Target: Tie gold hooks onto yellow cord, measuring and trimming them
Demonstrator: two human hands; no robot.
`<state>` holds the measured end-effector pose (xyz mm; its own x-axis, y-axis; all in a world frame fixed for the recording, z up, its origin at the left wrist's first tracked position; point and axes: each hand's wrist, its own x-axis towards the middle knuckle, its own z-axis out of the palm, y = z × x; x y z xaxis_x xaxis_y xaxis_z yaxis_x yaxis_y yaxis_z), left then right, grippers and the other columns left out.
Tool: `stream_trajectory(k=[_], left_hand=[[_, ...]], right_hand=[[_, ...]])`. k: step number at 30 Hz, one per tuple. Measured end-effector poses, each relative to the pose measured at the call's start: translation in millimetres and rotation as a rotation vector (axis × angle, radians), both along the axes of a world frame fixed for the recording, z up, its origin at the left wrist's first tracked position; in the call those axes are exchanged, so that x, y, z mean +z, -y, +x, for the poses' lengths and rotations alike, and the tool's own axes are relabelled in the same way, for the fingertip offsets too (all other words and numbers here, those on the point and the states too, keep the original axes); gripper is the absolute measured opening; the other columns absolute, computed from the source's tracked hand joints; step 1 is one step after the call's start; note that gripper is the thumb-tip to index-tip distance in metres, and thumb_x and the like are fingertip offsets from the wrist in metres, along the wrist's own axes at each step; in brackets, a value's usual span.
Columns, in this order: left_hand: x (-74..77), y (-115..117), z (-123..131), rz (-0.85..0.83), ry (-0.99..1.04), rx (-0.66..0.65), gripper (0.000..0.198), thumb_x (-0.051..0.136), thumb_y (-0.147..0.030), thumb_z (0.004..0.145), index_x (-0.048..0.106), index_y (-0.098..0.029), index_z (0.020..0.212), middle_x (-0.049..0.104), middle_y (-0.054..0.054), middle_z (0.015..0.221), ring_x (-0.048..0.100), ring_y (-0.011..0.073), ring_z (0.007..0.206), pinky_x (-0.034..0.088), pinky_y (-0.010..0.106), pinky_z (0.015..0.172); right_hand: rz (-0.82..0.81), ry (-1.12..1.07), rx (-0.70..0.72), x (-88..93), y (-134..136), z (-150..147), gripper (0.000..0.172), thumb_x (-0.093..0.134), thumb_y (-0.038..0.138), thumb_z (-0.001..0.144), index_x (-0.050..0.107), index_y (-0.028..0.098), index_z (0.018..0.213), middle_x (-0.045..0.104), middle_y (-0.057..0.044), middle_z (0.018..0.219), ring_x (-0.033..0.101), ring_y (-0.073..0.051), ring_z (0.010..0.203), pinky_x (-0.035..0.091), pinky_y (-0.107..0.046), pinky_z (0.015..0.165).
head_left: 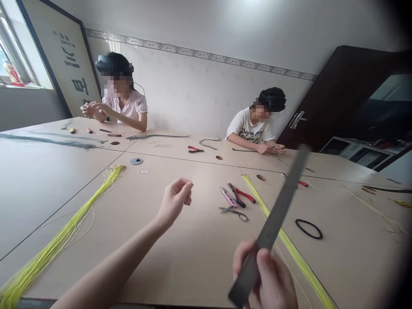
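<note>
My right hand (268,279) is closed round the near end of a long grey metal ruler (277,214), which points up and away over the table. My left hand (175,199) is stretched out over the beige table (180,253) with thumb and fingers pinched together; what they hold is too small to make out. A yellow wire bundle (289,244) lies under the ruler and runs towards me. Red-handled pliers (241,195), pink-handled cutters (228,196) and small snips (236,211) lie just right of my left hand.
A second yellow wire bundle (61,240) lies at the left. A black ring (309,228) rests at the right. Two other people (124,103) (257,126) sit at the far side handling wires, with tools and grey wires near them. A dark door (328,98) stands behind.
</note>
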<state>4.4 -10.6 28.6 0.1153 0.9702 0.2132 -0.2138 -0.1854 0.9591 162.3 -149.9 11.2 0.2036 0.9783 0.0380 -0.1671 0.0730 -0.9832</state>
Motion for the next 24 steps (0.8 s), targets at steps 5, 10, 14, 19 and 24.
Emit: stream_trajectory(k=[5,10,14,19,24], left_hand=[[12.3,16,12,0.152,-0.009,0.016,0.018,0.051,-0.030,0.085,0.051,-0.018,0.071,0.054,-0.003,0.054,0.050,0.0117,0.056,0.040,0.025,0.060],[-6.0,23,3,0.169,-0.047,0.064,0.020,0.050,-0.030,0.087,0.050,-0.019,0.070,0.058,-0.002,0.058,0.052,0.0129,0.060,0.042,0.026,0.062],[-16.2,30,1,0.073,-0.015,-0.015,0.021,0.051,-0.029,0.087,0.052,-0.018,0.069,0.066,0.002,0.067,0.059,0.0154,0.069,0.046,0.028,0.067],[-14.0,36,5,0.057,0.062,-0.130,0.019,0.052,-0.028,0.087,0.055,-0.018,0.071,0.068,0.003,0.070,0.063,0.0173,0.073,0.049,0.029,0.069],[-10.9,39,5,0.061,0.077,-0.069,0.021,0.058,-0.032,0.083,0.057,-0.017,0.067,0.062,0.002,0.064,0.057,0.0146,0.061,0.047,0.025,0.057]], right_hand=[[0.388,0.013,0.000,55.5,-74,-2,0.027,0.066,0.040,0.074,0.047,0.025,0.088,0.060,0.002,0.072,0.060,-0.014,0.050,0.052,-0.026,0.036],[0.421,0.032,-0.092,38.6,-112,-17,0.028,0.069,0.028,0.071,0.046,0.025,0.086,0.052,0.006,0.067,0.060,-0.012,0.061,0.055,-0.029,0.062],[0.420,0.059,0.010,11.3,-105,-19,0.018,0.059,0.030,0.080,0.043,0.028,0.088,0.055,0.004,0.066,0.066,-0.018,0.066,0.054,-0.034,0.061],[0.415,0.011,0.112,11.0,-93,-19,0.007,0.053,0.028,0.086,0.046,0.029,0.088,0.064,0.002,0.071,0.066,-0.018,0.069,0.053,-0.035,0.061],[0.434,-0.014,0.219,14.1,-89,-23,0.007,0.050,0.023,0.088,0.050,0.030,0.089,0.063,0.003,0.074,0.066,-0.017,0.075,0.054,-0.033,0.062]])
